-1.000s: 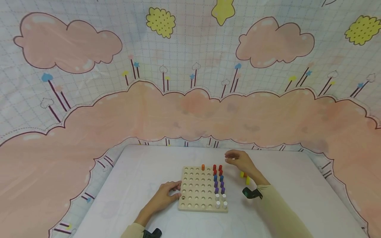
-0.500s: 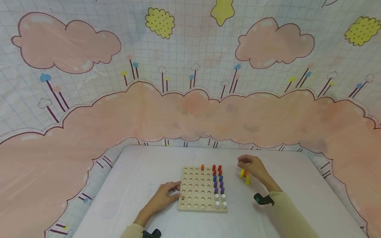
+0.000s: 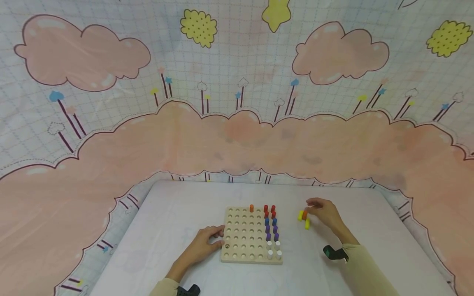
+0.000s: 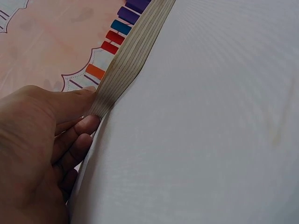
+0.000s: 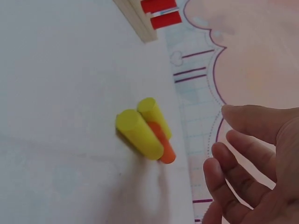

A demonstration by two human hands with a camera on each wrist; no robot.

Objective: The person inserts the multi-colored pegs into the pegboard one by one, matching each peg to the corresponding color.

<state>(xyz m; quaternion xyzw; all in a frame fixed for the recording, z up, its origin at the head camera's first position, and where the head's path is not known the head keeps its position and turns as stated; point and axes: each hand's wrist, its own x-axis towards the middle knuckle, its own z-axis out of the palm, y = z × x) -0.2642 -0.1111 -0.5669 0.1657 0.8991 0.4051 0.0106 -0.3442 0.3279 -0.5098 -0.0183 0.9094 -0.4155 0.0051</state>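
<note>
In the head view my left hand rests its thumb and fingertips against the left edge of a light wooden pegboard. The left wrist view has those fingers beside the board's side face. To the right of the board, two yellow pegs and an orange peg lie close together on the table. My right hand hovers just right of them, its fingers loosely bent. From the right wrist, this hand appears with a gap to the yellow peg and nothing between its fingers.
Red, blue, purple and white pegs fill two columns at the board's right. One orange peg stands in the far row. A white table lies under everything, with a printed cloth behind.
My right hand has moved from above the board's far right corner to the right, past the loose pegs, and slightly down. The left hand stays at the board's edge.
</note>
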